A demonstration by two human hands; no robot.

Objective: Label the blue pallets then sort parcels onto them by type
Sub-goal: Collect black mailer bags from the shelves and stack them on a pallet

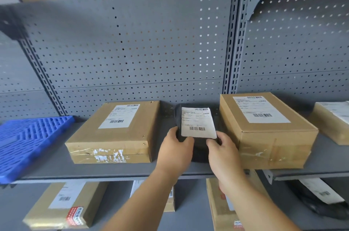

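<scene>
boxes (113, 130) (266, 128) flanking dark parcel (196, 147)

The blue pallet (28, 142) runs off the left edge, so its full extent cannot be told. The left hand (175, 149) and right hand (222, 153) cover the near corners of the black parcel (200, 152), which they grip. The print on its white label (198, 123) is too small to read. A taped box (332, 123) at the far right is cut by the frame. Below the shelf (113, 171), a carton (170, 204) behind the left forearm shows only a sliver, and a dark bag (324, 206) is cropped at the lower right. The bracket (11, 25) at upper left is blurred.
</scene>
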